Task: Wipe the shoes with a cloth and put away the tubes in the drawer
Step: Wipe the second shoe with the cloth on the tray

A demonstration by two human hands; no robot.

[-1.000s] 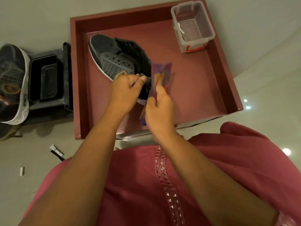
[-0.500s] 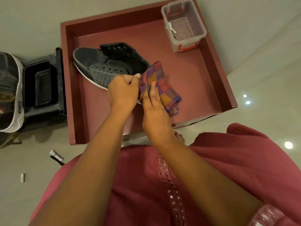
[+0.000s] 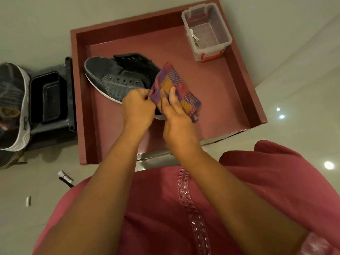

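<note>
Over the dark red open drawer (image 3: 239,74), both hands are at work w/ a folded checked cloth in purple, orange and red (image 3: 174,89). Left hand (image 3: 138,107) has its fingers curled, pinching the cloth's left edge, right beside the heel end of the grey lace-less canvas shoe w/ white sole (image 3: 114,80). Right hand (image 3: 174,115) grips the cloth from below, two fingertips (image 3: 172,90) showing over the fabric, so both hands are grasping the same cloth. That shoe lies on the drawer floor, toe pointing to the drawer's left wall, tongue flopped open, heel hidden behind the hands and cloth. Cloth sits at the shoe's heel opening; can't tell if it's actually touching the shoe.

Far right corner of the drawer: a clear plastic box w/ red clip handle (image 3: 207,30), w/ a small white item inside (image 3: 193,34), too small to tell what it is. Outside the drawer, on the floor at left, a black plastic tray (image 3: 47,96) stands just beside the drawer wall, and a second dark shoe w/ white sole (image 3: 12,107) lies partly over its left side. Nearer the person, a small white tube (image 3: 65,176) lies on the pale tiled floor (image 3: 36,24), plus a small white cap-like piece (image 3: 28,201) further left. Pink tunic w/ sequin placket (image 3: 184,208) fills the bottom of the view.
</note>
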